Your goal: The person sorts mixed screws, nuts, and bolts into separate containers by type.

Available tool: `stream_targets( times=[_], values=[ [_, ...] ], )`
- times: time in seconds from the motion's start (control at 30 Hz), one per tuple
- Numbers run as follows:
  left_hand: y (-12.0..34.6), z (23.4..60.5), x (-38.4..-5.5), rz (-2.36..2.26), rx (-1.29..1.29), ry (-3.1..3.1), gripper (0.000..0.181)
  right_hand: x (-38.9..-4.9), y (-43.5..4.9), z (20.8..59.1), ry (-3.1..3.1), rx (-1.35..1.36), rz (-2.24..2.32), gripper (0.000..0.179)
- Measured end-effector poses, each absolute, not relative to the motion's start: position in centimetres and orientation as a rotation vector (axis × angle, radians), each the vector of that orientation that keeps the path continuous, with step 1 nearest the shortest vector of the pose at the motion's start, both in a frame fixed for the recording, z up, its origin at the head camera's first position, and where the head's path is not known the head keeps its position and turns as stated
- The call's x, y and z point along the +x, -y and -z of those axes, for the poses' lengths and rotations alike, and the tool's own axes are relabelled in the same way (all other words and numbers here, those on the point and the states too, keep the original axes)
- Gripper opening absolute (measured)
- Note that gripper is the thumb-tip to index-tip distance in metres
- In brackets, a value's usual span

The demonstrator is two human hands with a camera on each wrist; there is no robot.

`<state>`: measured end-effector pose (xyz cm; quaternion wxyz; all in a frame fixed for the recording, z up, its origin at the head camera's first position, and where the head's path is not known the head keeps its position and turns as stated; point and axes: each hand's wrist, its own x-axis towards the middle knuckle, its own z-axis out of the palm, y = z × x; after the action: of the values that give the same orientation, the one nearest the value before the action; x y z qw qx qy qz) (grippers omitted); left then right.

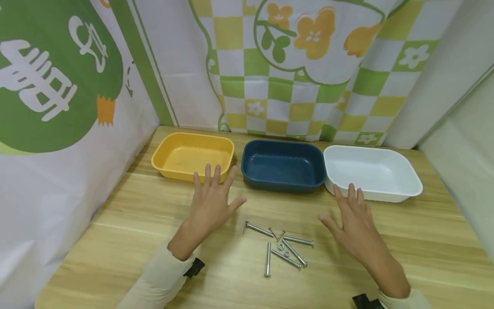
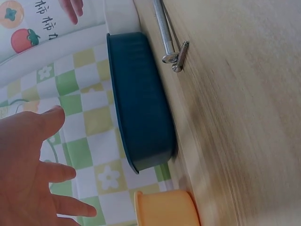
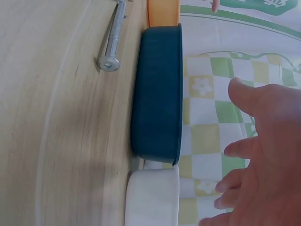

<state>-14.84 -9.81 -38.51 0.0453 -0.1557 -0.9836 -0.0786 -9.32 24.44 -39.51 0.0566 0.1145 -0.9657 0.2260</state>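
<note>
Several long silver bolts (image 1: 268, 259) lie loosely together on the wooden table, two nuts (image 1: 278, 247) among them. Small screws (image 1: 273, 233) lie at the far side of this group. To its left my left hand (image 1: 210, 206) hovers with fingers spread, its fingertips overlapping the front of the yellow tray (image 1: 178, 173) in the head view. My right hand (image 1: 355, 227) is on the other side, fingers stretched toward the white tray (image 1: 386, 195). Neither hand holds anything. In the left wrist view a bolt head and a screw (image 2: 180, 56) lie close together; the right wrist view shows a bolt (image 3: 112, 47).
A dark blue tray (image 1: 283, 185) stands between the yellow and white ones, in a row along the back of the table (image 1: 127, 240). Behind them hangs a checked green-and-white cloth (image 1: 279, 90). White fabric (image 1: 34, 206) with green print borders the left side.
</note>
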Motion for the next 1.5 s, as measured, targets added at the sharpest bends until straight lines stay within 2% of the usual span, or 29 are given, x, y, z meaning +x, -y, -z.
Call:
stream_targets(
  times=[0.53,0.83,1.07,1.5],
  values=[
    [10.9,38.4,-14.8,0.265,-0.442,3.009,0.087,-9.1,-24.1,39.2,2.992,0.278,-0.784,0.089],
    [11.4,37.7,-15.6,0.31,-0.447,2.92,0.089,-8.7,-24.2,39.3,2.827,0.372,-0.842,0.076],
    [12.5,37.9,-15.4,0.37,-0.45,2.822,0.084,-8.4,-23.7,39.3,2.803,0.426,-0.934,0.064],
    [14.8,37.5,-16.7,0.443,-0.36,2.769,0.072,-8.5,-23.5,39.9,2.755,0.494,-0.944,0.069]
  ],
)
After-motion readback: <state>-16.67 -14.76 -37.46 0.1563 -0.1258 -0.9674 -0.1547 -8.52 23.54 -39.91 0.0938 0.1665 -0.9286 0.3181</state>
